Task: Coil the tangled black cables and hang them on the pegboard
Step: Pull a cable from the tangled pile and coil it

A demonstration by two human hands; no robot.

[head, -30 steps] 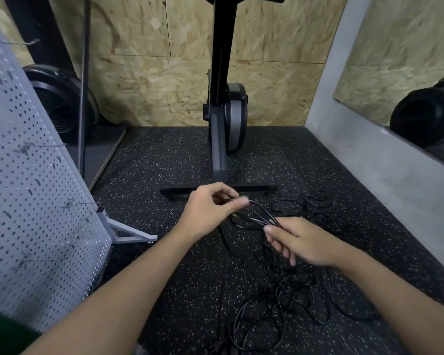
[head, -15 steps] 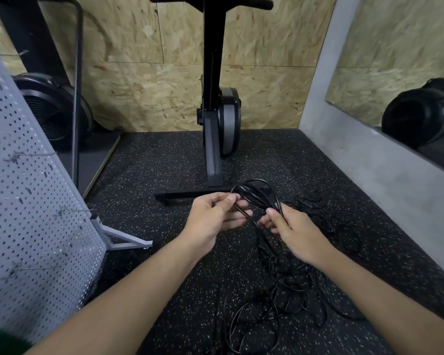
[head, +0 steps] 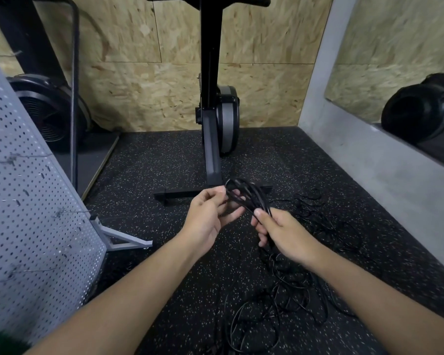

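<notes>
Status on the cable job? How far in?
Early. Done: nothing hung; the hooks in view on the pegboard are bare. In hand: a small coil of a few loops, gripped by the left hand, with the right hand pinching the strands that feed it. Left: most of the black cables lie tangled on the floor below the right hand; they need coiling, then hanging.

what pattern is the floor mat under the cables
Black with small pale speckles, the floor mat shows best in the head view.
</notes>
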